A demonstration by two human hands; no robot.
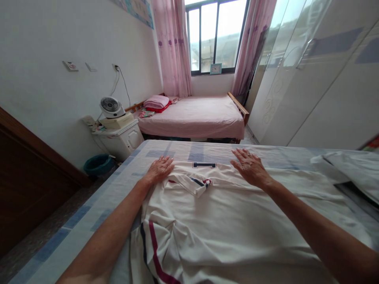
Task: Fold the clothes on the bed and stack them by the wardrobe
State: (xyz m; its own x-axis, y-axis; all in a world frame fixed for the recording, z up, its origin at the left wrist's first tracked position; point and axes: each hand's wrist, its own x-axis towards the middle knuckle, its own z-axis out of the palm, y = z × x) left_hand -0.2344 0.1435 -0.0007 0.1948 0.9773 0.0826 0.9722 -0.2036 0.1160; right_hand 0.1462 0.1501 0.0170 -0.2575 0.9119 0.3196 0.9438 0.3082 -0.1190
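A white shirt (225,221) with navy and red stripes and a striped collar lies spread on the near bed (89,213). My left hand (160,169) rests flat on the shirt's far left part, fingers stretched out. On the far right part my right hand (249,165) also lies flat, fingers spread. Neither hand holds anything. The collar sits folded between the two hands.
A second bed with a pink cover (195,114) stands under the window. A white nightstand (121,138) with a small fan (111,106) stands by the left wall, a teal basin (97,163) beside it. White wardrobe doors (310,79) line the right. More pale cloth (349,165) lies at right.
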